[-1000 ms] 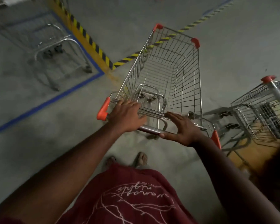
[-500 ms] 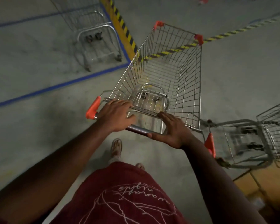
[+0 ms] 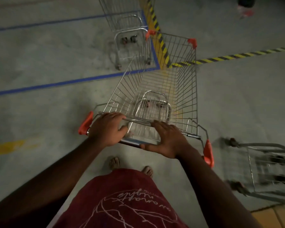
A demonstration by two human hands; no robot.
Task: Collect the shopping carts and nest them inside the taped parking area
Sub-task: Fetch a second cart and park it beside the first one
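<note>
Left hand (image 3: 108,129) curled over the handle bar (image 3: 133,142) of a wire shopping cart (image 3: 156,94), right hand (image 3: 169,140) resting flat, fingers straight, beside it, second cart (image 3: 128,35) ahead inside the blue tape line (image 3: 64,83), third cart (image 3: 266,170) to the right

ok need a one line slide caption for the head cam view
Both hands, left hand and right hand, on the handle of a wire cart aimed at a parked cart inside blue tape.
</note>
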